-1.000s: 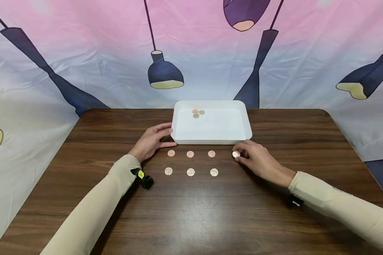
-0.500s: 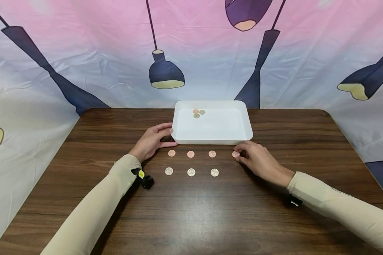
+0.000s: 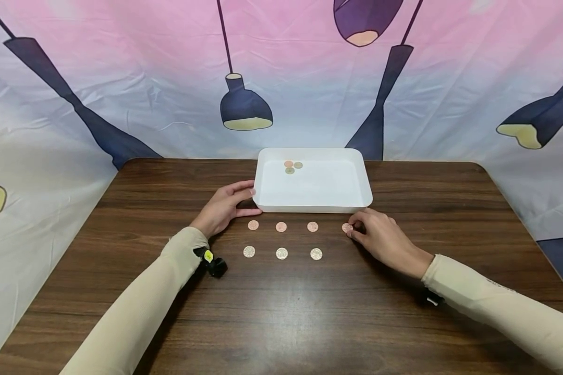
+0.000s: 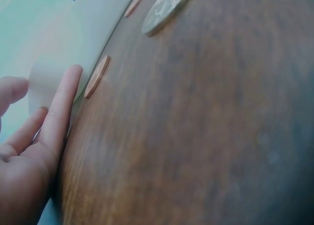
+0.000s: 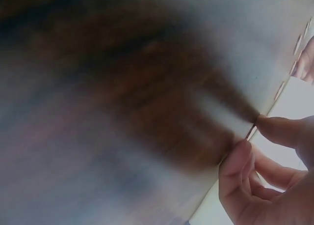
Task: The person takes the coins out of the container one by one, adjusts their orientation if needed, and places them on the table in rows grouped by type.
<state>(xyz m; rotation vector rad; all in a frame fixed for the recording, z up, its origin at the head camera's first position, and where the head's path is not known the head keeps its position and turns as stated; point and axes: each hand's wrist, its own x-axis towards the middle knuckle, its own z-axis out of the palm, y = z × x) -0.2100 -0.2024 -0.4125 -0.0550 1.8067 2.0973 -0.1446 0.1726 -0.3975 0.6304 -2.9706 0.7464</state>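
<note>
A dark, wood-grained table (image 3: 281,323) with rounded far corners filled the lower view, and a wrinkled pink-and-blue cloth (image 3: 169,104), printed with dark lamps, hung behind it at 12 o'clock. One white tray (image 3: 316,192) sat near the far edge. Ten coins showed: a close cluster of three coins (image 3: 289,171) inside the tray toward its 10 o'clock, three silvery coins (image 3: 281,253) in the row nearest the person, and, between, three copper-coloured coins (image 3: 281,227) plus an end copper coin (image 3: 345,227) at their 3 o'clock. The left hand (image 3: 219,208), fingers extended and grasping nothing, touched the tray's 8 o'clock corner; the right hand (image 3: 382,237), at its 5 o'clock, pinched that end coin between thumb and finger.
</note>
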